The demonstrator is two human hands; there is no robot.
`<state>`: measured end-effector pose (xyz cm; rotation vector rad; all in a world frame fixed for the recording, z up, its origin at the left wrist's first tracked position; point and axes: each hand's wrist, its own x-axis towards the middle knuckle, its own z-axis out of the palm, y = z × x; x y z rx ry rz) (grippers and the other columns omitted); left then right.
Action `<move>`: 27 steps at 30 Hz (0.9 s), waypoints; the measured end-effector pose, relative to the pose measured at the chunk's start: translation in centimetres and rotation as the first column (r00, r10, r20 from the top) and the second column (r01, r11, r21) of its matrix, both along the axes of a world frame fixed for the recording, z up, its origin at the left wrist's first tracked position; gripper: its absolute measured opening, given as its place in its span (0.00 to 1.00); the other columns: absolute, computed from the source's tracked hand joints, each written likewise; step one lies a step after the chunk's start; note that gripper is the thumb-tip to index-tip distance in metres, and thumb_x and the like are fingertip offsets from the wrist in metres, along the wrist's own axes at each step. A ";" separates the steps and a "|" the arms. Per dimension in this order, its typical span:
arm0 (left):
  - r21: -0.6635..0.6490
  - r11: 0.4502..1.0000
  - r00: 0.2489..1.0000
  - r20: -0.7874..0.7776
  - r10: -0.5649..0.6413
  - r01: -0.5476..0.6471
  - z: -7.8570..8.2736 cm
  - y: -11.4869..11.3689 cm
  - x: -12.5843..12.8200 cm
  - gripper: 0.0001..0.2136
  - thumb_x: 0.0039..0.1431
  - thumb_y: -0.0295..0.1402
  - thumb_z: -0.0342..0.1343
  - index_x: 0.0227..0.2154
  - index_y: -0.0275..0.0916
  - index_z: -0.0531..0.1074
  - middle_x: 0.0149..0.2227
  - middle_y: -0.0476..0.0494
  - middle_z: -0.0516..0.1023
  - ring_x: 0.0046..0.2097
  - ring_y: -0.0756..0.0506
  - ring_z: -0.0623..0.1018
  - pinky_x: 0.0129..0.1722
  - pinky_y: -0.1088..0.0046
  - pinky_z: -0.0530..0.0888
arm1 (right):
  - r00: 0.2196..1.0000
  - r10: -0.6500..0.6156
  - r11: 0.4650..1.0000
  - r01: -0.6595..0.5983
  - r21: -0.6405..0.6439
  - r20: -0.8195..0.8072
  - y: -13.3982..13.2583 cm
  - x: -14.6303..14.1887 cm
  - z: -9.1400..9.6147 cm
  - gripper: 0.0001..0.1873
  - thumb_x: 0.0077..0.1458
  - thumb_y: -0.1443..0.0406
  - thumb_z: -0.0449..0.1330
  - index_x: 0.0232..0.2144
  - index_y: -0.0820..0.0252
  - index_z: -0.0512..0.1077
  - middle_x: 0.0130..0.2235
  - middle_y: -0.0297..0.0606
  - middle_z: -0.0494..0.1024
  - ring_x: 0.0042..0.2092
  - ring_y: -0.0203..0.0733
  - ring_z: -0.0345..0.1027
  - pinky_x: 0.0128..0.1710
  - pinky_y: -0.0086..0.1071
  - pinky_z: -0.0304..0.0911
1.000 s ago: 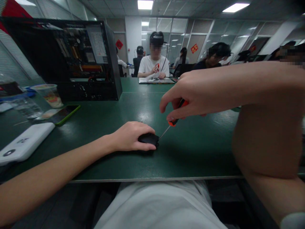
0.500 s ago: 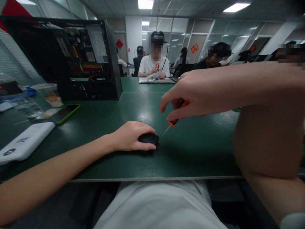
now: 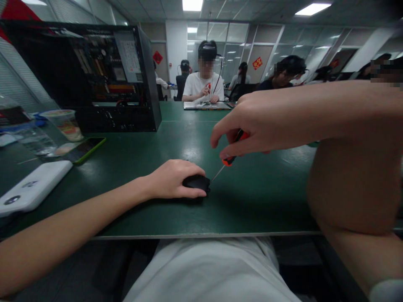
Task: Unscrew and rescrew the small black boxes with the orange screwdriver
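A black computer mouse (image 3: 197,183) rests on the green table (image 3: 267,188), and my left hand (image 3: 171,179) is wrapped round it from the left. Thumb and fingers lie along its two sides. My right hand (image 3: 245,126) is raised to the right of the mouse, closed on a screwdriver (image 3: 229,161) with an orange and black handle. Its thin shaft slants down to the left. The tip meets the right end of the mouse; whether it sits in a gap or a screw there is too small to tell. Part of the handle is hidden by my fingers.
An open black computer case (image 3: 119,79) stands at the back left. Nearer on the left are a plastic cup (image 3: 64,123), a clear bottle (image 3: 34,138), a green-edged phone (image 3: 88,151) and a white power bank (image 3: 34,186). Across the table sits a person (image 3: 204,84) with a flat panel.
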<state>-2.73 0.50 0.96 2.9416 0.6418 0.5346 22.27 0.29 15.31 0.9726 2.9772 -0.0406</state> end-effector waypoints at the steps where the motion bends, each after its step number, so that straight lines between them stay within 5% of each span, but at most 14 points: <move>1: 0.000 1.000 1.000 0.002 -0.002 0.002 0.0 0.0 0.0 0.22 0.63 0.51 0.58 0.47 0.36 0.75 0.41 0.41 0.83 0.42 0.42 0.81 0.41 0.70 0.71 | 0.999 0.003 1.000 -0.003 0.006 0.035 0.0 0.0 0.1 0.23 0.61 0.50 0.61 0.46 0.63 0.79 0.32 0.30 0.81 0.28 0.26 0.68 0.31 0.25 0.54; 9: -0.007 1.000 1.000 0.003 -0.006 0.006 0.0 0.0 0.0 0.21 0.63 0.50 0.59 0.47 0.36 0.75 0.42 0.41 0.83 0.42 0.42 0.81 0.41 0.70 0.71 | 0.991 0.010 1.000 -0.008 -0.015 0.130 -0.6 -0.8 0.8 0.16 0.64 0.55 0.59 0.47 0.55 0.78 0.28 0.28 0.79 0.20 0.26 0.63 0.23 0.26 0.51; 27: -0.011 1.000 1.000 -0.007 0.006 -0.006 0.1 -0.1 0.0 0.22 0.63 0.51 0.59 0.47 0.37 0.75 0.41 0.41 0.83 0.41 0.42 0.81 0.41 0.71 0.71 | 0.992 0.070 0.997 -0.074 0.032 0.101 -0.5 -0.7 0.2 0.18 0.63 0.56 0.61 0.46 0.63 0.80 0.25 0.28 0.79 0.20 0.21 0.59 0.24 0.24 0.47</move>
